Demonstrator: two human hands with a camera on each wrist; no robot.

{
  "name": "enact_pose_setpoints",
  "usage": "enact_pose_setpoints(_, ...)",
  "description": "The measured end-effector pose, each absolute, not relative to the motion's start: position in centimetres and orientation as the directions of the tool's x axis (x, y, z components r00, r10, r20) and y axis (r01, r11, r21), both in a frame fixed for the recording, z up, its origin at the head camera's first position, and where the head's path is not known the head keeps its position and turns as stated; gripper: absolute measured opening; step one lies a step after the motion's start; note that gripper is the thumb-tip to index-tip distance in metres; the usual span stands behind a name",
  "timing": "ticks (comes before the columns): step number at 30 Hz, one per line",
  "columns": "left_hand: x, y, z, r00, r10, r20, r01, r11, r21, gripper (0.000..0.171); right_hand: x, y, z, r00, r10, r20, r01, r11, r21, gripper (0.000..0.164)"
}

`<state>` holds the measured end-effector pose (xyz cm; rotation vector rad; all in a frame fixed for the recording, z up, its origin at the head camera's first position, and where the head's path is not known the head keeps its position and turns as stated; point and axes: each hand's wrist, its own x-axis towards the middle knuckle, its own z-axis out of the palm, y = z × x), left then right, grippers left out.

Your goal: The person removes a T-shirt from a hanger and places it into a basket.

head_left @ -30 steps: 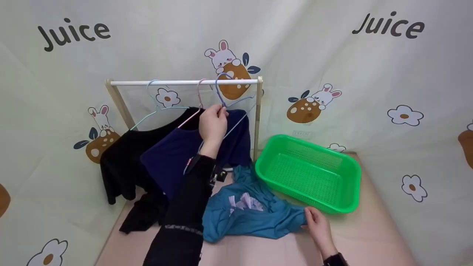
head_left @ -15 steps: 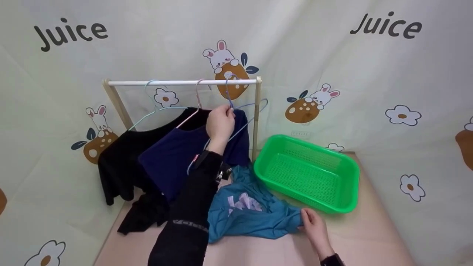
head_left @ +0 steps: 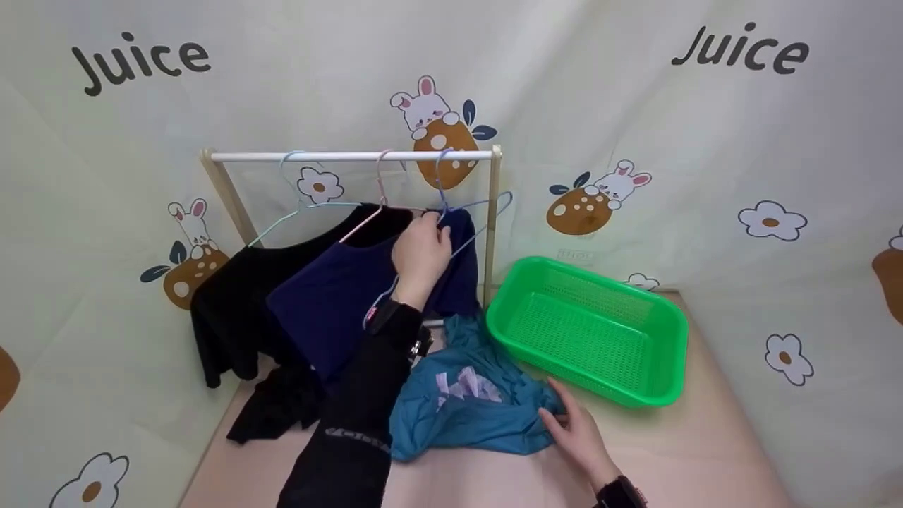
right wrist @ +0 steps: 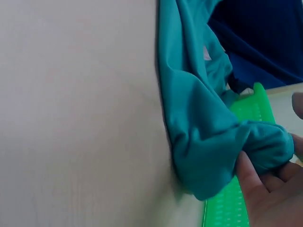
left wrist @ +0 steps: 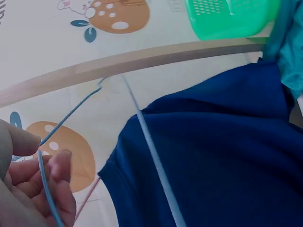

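A blue wire hanger (head_left: 443,180) has its hook over the white rail near the right post. My left hand (head_left: 422,255) is at its neck, and in the left wrist view the thumb and curled fingers hold the blue wire (left wrist: 46,182) loosely. A teal shirt (head_left: 487,416) with a pale print lies crumpled on the table. My right hand (head_left: 577,430) is at its right end, and in the right wrist view the bunched cloth (right wrist: 265,144) sits between thumb and fingers. Left of the blue hanger, a navy top (head_left: 331,289) hangs on a pink hanger (head_left: 382,185).
A black top (head_left: 233,296) hangs on a mint hanger (head_left: 282,220) at the rack's left. The rack has a white rail (head_left: 338,156) and wooden posts (head_left: 492,240). To the right stands a green basket (head_left: 585,339). A printed cloth covers the walls behind.
The blue hanger moved right, and its hook came down onto the rail. My left hand followed it right and slightly down. My right hand moved left along the teal shirt, its fingers spreading wider.
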<state>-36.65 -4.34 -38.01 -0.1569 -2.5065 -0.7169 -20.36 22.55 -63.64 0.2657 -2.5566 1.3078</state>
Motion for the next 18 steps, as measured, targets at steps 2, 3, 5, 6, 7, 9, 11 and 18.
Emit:
enact_pose_setpoints(2, -36.4, -4.6, -38.5, -0.85, -0.016, 0.527, 0.248, 0.87, 0.427, 0.034, -20.4, 22.0, -63.9, -0.942, -0.103, 0.319, -0.314, 0.61, -0.728, 0.061)
enact_pose_setpoints(3, -36.3, -4.7, -38.7, -0.847, -0.011, 0.531, 0.245, 0.879, 0.409, 0.036, -20.5, 21.7, -64.0, -0.938, -0.13, 0.32, -0.329, 0.624, -0.709, 0.064)
enact_pose_setpoints(5, -36.1, -4.8, -39.2, -0.844, -0.007, 0.537, 0.238, 0.891, 0.387, 0.041, -20.6, 21.2, -64.1, -0.93, -0.18, 0.321, -0.358, 0.647, -0.674, 0.068)
enact_pose_setpoints(6, -36.0, -4.9, -39.4, -0.845, -0.004, 0.535, 0.235, 0.896, 0.378, 0.044, -20.6, 21.0, -64.2, -0.928, -0.198, 0.317, -0.365, 0.66, -0.657, 0.07)
enact_pose_setpoints(7, -35.9, -5.0, -39.6, -0.844, -0.002, 0.536, 0.234, 0.898, 0.372, 0.046, -20.6, 20.8, -64.2, -0.926, -0.216, 0.309, -0.371, 0.67, -0.643, 0.073)
enact_pose_setpoints(9, -35.7, -5.1, -40.0, -0.842, 0.005, 0.54, 0.236, 0.903, 0.36, 0.05, -20.7, 20.4, -64.2, -0.923, -0.254, 0.288, -0.382, 0.689, -0.617, 0.077)
enact_pose_setpoints(11, -35.5, -5.3, -40.3, -0.842, 0.012, 0.54, 0.239, 0.905, 0.352, 0.055, -20.8, 19.9, -64.1, -0.919, -0.291, 0.265, -0.393, 0.704, -0.591, 0.08)
enact_pose_setpoints(18, -34.9, -5.6, -41.7, -0.826, 0.007, 0.564, 0.238, 0.911, 0.337, 0.074, -21.2, 18.7, -63.9, -0.908, -0.38, 0.174, -0.414, 0.763, -0.495, 0.086)
